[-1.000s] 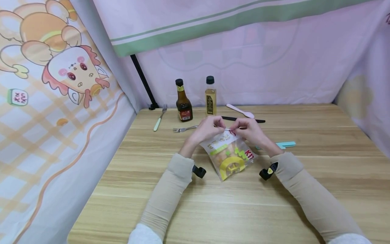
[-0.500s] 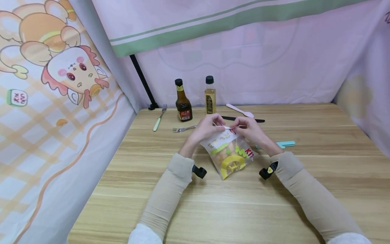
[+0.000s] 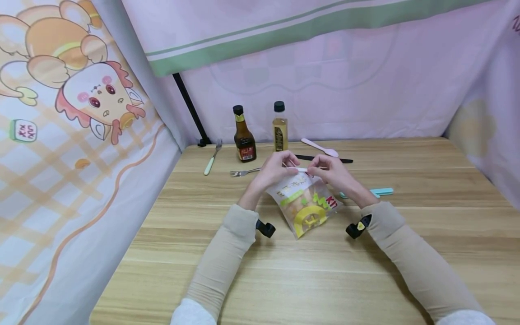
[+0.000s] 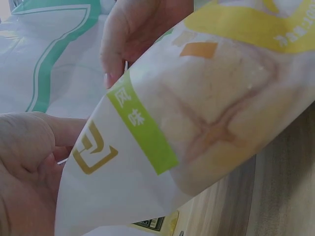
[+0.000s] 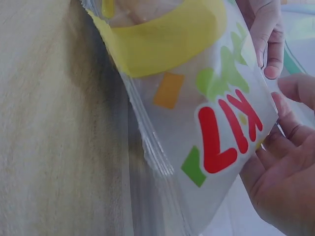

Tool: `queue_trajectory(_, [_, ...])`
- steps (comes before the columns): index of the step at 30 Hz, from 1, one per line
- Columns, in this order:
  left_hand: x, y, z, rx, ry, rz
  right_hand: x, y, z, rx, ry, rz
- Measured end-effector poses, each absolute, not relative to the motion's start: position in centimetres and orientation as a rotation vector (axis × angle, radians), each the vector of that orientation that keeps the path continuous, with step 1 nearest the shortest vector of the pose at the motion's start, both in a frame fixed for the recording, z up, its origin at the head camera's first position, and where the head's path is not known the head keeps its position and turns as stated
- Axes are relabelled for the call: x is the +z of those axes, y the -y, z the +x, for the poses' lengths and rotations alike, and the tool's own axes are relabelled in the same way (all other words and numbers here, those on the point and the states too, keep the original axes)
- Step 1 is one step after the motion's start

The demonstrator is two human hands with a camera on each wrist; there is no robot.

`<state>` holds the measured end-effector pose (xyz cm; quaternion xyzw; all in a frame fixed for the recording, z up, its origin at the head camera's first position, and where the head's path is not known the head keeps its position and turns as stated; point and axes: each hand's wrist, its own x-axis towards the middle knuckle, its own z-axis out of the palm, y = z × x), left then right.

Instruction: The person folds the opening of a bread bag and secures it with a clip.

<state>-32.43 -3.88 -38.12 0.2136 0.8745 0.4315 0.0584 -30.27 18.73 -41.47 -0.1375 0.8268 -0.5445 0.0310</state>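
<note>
Both hands have hold of the bag's top edge: the left hand (image 3: 275, 170) pinches it on one side and the right hand (image 3: 335, 172) on the other, fingertips near each other with a short white stretch of that edge between them. Under everything is a wood-grain table (image 3: 284, 280), its far edge running along the hanging cloth (image 3: 365, 104). The bag (image 3: 302, 212) lies on the person's side of the grip, tilted, its body sloping down between the two wrists; bread shows through its clear parts. I can't tell whether its lower end touches the table.

Near the far edge, toward the far left corner, a dark bottle (image 3: 245, 144) stands upright, with a slimmer, pale golden bottle (image 3: 280, 131) to its right. Just beyond the hands lies a black utensil (image 3: 345, 160). A turquoise item (image 3: 382, 192) pokes out past the right wrist, on the side of the right edge. By the far edge is a pink spoon (image 3: 321, 146); a green-handled fork (image 3: 211, 162) is near the far left corner, and a metal fork (image 3: 243, 173) runs behind the left hand.
</note>
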Motion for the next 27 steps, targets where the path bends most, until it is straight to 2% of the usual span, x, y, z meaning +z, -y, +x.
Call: queue_trajectory(27, [-38.18, 3.82, -32.07, 1.265, -2.729, 0.526, -41.39, -19.76, -30.55, -1.589, -2.465, -0.212])
